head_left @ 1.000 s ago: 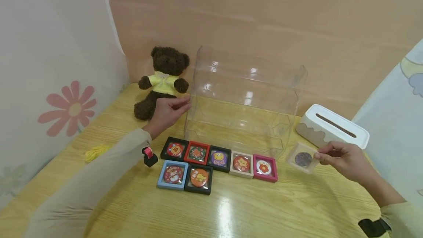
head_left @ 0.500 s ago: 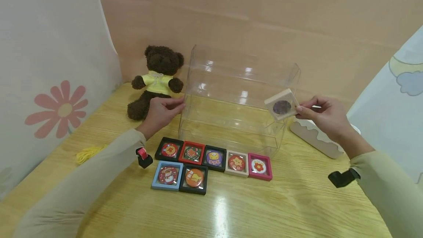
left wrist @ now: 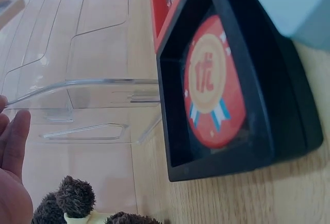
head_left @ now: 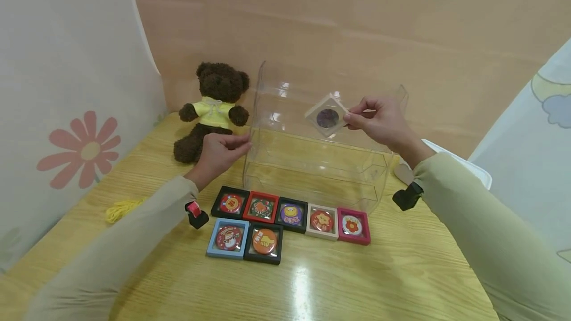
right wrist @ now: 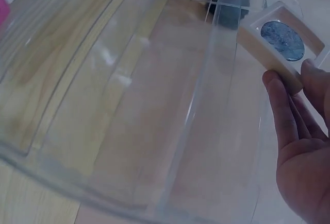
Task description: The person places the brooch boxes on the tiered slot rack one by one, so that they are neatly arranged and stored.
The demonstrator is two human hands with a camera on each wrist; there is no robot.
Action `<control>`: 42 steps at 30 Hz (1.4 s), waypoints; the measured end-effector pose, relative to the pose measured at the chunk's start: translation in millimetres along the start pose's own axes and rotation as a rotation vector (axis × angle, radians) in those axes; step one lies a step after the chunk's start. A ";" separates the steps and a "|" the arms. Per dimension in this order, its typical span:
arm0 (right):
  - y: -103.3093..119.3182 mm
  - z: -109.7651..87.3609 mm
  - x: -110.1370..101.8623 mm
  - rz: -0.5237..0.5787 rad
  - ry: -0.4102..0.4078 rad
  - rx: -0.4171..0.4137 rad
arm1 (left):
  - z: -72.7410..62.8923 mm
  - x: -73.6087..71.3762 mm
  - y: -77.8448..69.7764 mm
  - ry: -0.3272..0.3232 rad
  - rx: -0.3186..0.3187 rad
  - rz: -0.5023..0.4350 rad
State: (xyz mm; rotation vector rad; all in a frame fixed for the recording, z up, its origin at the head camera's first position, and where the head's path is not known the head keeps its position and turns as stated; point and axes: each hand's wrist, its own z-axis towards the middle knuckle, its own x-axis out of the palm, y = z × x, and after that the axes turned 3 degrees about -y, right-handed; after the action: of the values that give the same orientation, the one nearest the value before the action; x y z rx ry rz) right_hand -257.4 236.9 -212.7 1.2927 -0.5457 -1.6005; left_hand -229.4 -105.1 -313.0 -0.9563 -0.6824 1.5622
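My right hand pinches a cream square frame by one corner, with a dark round disc behind its clear pane. This cream frame is held tilted in front of the upper part of a clear tiered display rack. In the right wrist view, thumb and fingers grip the cream frame above the rack's clear shelves. At the rack's left side my left hand pinches its upright edge. The left wrist view has the fingers at the rack's edge.
Several framed badges lie in two rows before the rack, among them a pink frame and a light blue frame. A brown teddy bear sits left. Yellow cord lies nearer. A white tissue box is partly hidden behind the right arm.
My right hand has carried the cream frame up and leftward, from beside the tissue box to before the rack's upper tiers. The left hand stays at the rack's left edge.
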 end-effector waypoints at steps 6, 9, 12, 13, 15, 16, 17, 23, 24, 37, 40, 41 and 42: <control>6.8 16.8 13.3 -0.055 -0.001 0.001 | -3.0 0.7 -0.3 0.005 0.025 -0.006; 11.2 25.3 17.7 -0.070 0.011 -0.001 | -2.7 -0.9 -0.3 0.000 0.051 -0.005; 15.8 32.1 22.8 -0.092 0.031 0.002 | -2.9 -3.2 -0.4 0.000 0.060 0.014; 16.7 34.0 25.2 -0.097 0.036 0.002 | -3.2 -3.9 -0.4 0.002 0.057 0.018; 17.7 36.9 29.7 -0.129 0.048 0.003 | -3.8 -5.1 -0.9 0.006 0.051 0.017; 18.2 37.9 32.2 -0.147 0.054 0.004 | -3.9 -5.6 -1.1 0.007 0.046 0.014; 18.5 38.8 34.6 -0.166 0.057 0.003 | -3.8 -6.0 -1.2 0.009 0.046 0.013; 22.2 43.0 48.9 -0.237 0.068 -0.044 | -0.5 -7.4 -0.1 0.020 0.042 -0.019; 22.6 43.7 51.7 -0.236 0.070 -0.051 | -0.3 -7.3 -0.1 0.021 0.037 -0.022; 27.6 47.9 66.1 -0.373 0.121 -0.106 | -1.3 -5.7 2.4 0.034 -0.013 -0.019; 30.2 48.1 67.1 -0.391 0.137 -0.099 | -1.4 -5.0 2.0 0.034 -0.025 -0.019; 30.6 48.4 67.5 -0.391 0.145 -0.095 | -1.4 -4.6 2.0 0.034 -0.031 -0.023; 31.3 48.6 68.1 -0.394 0.151 -0.093 | -1.4 -4.2 2.1 0.034 -0.035 -0.025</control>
State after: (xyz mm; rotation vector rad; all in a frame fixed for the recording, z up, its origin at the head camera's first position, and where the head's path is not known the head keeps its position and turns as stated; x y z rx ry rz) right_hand -287.1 153.1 -203.7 1.4999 -0.1233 -1.8009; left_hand -229.0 -109.8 -314.6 -0.9942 -0.6972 1.5131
